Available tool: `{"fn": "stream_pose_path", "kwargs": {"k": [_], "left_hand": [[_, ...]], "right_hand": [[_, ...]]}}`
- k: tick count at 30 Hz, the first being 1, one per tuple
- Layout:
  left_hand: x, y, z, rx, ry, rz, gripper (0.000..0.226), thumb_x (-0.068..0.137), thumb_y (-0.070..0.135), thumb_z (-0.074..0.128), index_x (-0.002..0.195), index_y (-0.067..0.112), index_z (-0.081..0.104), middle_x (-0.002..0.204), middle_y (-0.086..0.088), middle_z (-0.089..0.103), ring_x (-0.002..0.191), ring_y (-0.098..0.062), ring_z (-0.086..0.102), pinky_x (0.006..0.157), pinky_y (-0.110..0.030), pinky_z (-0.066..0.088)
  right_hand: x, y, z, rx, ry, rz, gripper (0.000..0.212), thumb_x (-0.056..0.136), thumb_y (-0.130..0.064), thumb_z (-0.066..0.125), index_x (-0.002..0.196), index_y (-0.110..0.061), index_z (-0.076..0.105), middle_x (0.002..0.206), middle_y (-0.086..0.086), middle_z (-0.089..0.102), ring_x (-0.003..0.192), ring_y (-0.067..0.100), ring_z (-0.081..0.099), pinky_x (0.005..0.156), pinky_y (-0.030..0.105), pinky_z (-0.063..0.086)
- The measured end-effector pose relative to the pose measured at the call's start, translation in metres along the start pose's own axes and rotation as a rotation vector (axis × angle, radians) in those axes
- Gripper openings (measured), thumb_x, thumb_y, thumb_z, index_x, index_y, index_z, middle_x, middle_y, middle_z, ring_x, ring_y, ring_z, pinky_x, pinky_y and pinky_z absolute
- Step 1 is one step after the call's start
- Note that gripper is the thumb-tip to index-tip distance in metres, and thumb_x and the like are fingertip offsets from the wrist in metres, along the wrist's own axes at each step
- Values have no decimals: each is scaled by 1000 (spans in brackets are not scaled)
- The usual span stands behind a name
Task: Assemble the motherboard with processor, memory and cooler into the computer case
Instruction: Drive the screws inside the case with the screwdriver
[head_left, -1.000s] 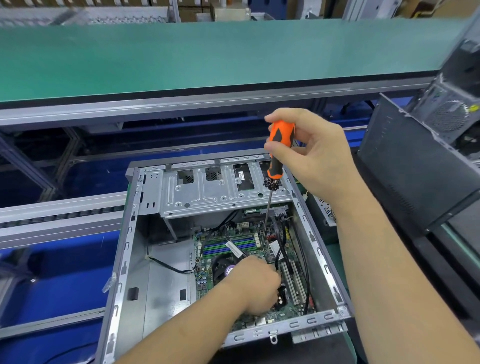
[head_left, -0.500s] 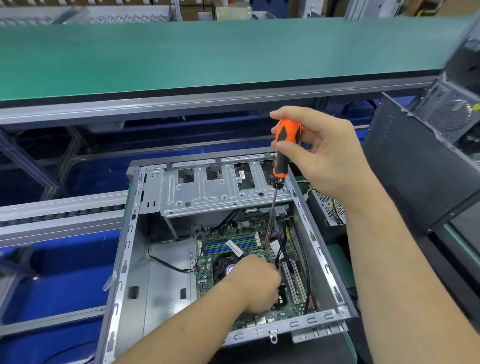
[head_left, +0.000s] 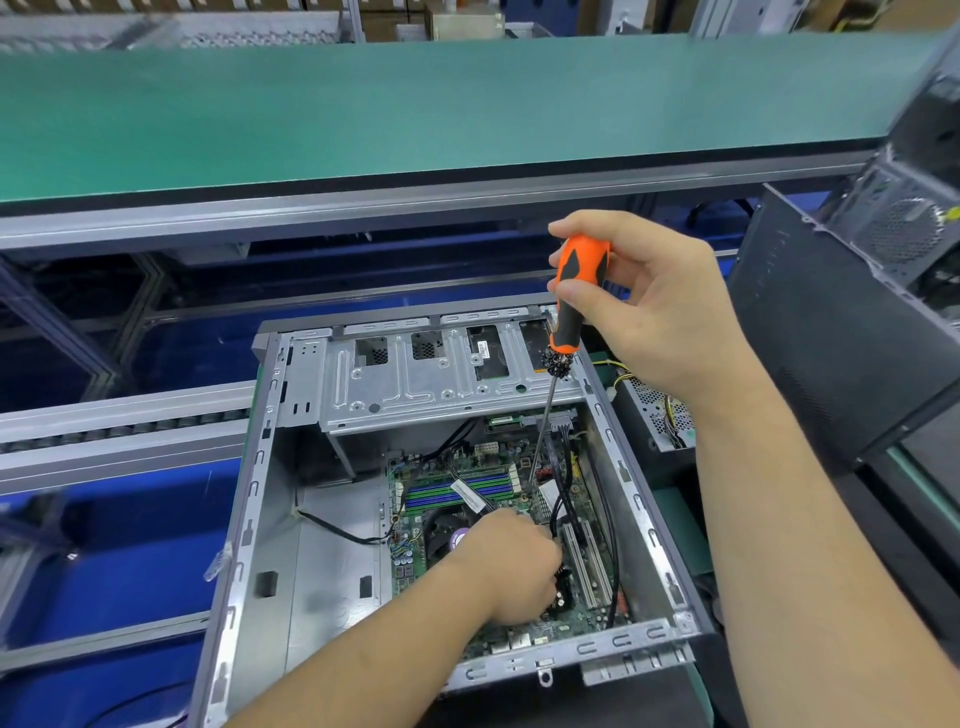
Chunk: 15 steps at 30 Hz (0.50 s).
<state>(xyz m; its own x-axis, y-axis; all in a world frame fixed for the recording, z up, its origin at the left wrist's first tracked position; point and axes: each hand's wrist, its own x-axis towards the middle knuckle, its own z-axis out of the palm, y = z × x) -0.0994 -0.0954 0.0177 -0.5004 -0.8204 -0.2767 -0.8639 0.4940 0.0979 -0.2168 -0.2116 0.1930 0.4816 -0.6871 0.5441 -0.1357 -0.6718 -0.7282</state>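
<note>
The motherboard (head_left: 498, 525) already lies inside the computer case (head_left: 244, 519), and the right hand (head_left: 654, 312) pinches the orange screwdriver (head_left: 571, 296) by its handle, shaft slanting down toward the board's far right. The left hand (head_left: 514, 571) curls low over the board, possibly steadying a screw, though its fingertips are hidden. If the tip slips off, it could gouge the board or snag the black cables (head_left: 563, 499) just beside it.

One open computer case (head_left: 249, 519) lies in the middle, holding one green motherboard (head_left: 519, 467). One orange-handled screwdriver (head_left: 574, 296) stands over it. Two hands are in view: the left hand (head_left: 511, 569) and the right hand (head_left: 660, 306). Two white expansion slots (head_left: 589, 564) run side by side on the board's right. One dark case (head_left: 841, 353) stands at far right.
</note>
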Motion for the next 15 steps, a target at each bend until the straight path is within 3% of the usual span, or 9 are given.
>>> {"fn": "stream_pose_path", "kwargs": {"k": [15], "left_hand": [[1,0,0,12,-6,-3,32,97,26,43,105,5,65,95,-10,64,89,-30,59,88,-41,46]], "right_hand": [[0,0,-2,2,12,2,37,89,-5,69,119,-25,63,102,5,69,99,26,67,92,46,57]]}}
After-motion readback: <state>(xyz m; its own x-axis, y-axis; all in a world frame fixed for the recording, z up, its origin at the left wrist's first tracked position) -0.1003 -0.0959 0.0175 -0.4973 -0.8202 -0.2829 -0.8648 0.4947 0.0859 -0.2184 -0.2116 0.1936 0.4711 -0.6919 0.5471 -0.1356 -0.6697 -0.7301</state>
